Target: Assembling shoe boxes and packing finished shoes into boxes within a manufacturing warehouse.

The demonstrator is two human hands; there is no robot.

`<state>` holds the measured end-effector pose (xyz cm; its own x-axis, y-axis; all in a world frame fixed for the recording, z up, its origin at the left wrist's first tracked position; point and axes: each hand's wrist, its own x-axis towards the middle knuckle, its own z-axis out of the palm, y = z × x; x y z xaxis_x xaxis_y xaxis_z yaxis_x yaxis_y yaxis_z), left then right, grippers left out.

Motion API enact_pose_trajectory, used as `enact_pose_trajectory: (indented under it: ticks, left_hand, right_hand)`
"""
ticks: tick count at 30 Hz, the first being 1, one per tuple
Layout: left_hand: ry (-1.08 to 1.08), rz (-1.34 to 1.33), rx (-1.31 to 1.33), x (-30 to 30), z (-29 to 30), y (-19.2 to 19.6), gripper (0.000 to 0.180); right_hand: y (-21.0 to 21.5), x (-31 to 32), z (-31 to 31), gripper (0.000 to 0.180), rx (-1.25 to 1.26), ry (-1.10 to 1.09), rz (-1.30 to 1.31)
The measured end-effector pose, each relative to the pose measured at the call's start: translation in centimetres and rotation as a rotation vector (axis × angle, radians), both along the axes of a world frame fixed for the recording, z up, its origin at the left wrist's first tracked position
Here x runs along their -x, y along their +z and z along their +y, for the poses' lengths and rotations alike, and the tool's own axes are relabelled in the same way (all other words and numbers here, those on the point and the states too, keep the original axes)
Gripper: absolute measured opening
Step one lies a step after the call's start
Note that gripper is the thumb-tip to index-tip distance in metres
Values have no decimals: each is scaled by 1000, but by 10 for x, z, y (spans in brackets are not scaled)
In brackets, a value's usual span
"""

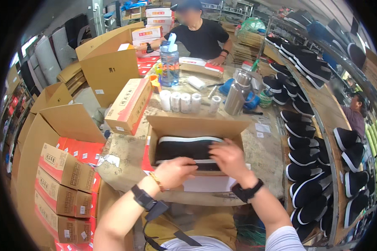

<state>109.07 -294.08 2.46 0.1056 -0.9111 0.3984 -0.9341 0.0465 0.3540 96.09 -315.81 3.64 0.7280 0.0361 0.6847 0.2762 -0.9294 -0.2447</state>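
An open cardboard shoe box (197, 122) lies on the table in front of me, its lid flap standing up at the far side. Inside is a pair of black shoes (182, 148) with white sole edges, lying lengthwise. My left hand (176, 172) is at the box's near edge, fingers curled and pressed together; what they pinch, if anything, is hidden. Over the right end of the shoes is my right hand (229, 159), slightly blurred, its fingers stretched out and apart on or just above them. A white flap (209, 184) sticks out below the box.
A closed shoe box (129, 105), white rolls (186, 103), a blue bottle (169, 65) and a steel flask (238, 93) stand beyond. Stacked boxes (63, 188) fill a carton at left. Black shoes (303, 152) line the right rack. A person (199, 37) works across the table.
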Motion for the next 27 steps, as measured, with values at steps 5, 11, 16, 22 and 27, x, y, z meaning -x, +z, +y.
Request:
enact_pose_trajectory:
  ticks: [5,11,16,22,27]
  left_hand:
    - [570,142,-26,-75,39,38,46]
    - [532,347,205,-83,0,-43,111]
    - [528,96,359,-102,30,-66,45]
    - [368,-160,-171,-91,49,19,33]
    - [286,-289,-590,-49,12,27,117]
  right_hand:
    - [-3,34,-70,15,-769,-530,67]
    - [-70,1,-19,63,-440,-705,380]
    - [-94,8,-75,76,-1013,-295,247]
    - [20,15,-45,90,-181,-191,581]
    - [24,0,-3,99,313,-93,722]
